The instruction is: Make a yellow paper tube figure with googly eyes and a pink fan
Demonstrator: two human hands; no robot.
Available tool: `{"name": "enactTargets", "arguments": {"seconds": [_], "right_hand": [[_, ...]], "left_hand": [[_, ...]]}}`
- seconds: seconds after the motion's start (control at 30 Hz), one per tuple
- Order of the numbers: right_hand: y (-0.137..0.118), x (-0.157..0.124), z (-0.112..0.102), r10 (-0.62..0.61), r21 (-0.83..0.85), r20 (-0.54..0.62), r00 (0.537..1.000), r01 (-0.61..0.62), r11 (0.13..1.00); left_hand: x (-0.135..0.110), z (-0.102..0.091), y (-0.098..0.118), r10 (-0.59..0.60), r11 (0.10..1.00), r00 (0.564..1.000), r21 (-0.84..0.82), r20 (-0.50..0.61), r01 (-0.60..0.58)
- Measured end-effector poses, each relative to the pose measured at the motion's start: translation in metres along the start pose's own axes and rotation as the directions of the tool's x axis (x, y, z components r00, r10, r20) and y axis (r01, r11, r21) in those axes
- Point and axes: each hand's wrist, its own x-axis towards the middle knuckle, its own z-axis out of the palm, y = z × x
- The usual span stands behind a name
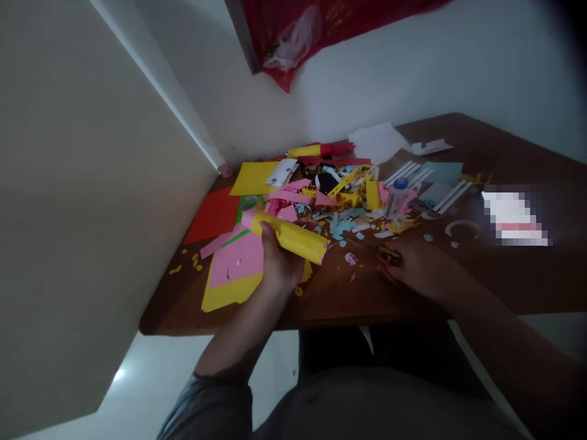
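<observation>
My left hand (280,264) is wrapped round a yellow paper tube (298,239) with a pink band at its far left end. The tube lies tilted above the table, and its near right end has a jagged, cut-looking edge. To the right, my right hand (419,266) is closed round scissors (389,254) with yellow-and-dark handles; thin blades seem to point left toward the tube, dim and hard to make out. Beneath my left forearm are a pink sheet (236,263) and a yellow sheet (220,296). Small paper scraps (351,258) lie between the hands.
A heap of cut paper (343,223) covers the middle of the brown table (348,305). Behind it lies another yellow-and-red paper roll (312,150). A glue bottle (397,198) with a blue cap stands right of the heap. A red sheet (213,214) lies left, near the wall.
</observation>
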Motion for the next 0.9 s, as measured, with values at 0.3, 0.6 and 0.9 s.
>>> {"name": "enactTargets", "arguments": {"seconds": [0.3,0.6,0.9], "right_hand": [[0.004,-0.004,-0.004,0.036,-0.034,0.018,0.999,-0.035,0.999],[0.018,0.013,-0.013,0.022,0.033,0.161,0.987,-0.028,0.999],[-0.028,-0.016,-0.007,-0.245,0.027,-0.217,0.945,0.256,0.966]], "left_hand": [[-0.001,0.002,-0.001,-0.031,0.988,0.999,0.149,0.01,0.029],[-0.003,0.003,-0.001,-0.158,0.98,0.986,0.128,0.056,0.15],[-0.005,0.001,-0.005,-0.246,0.962,0.968,0.135,0.057,0.237]]}}
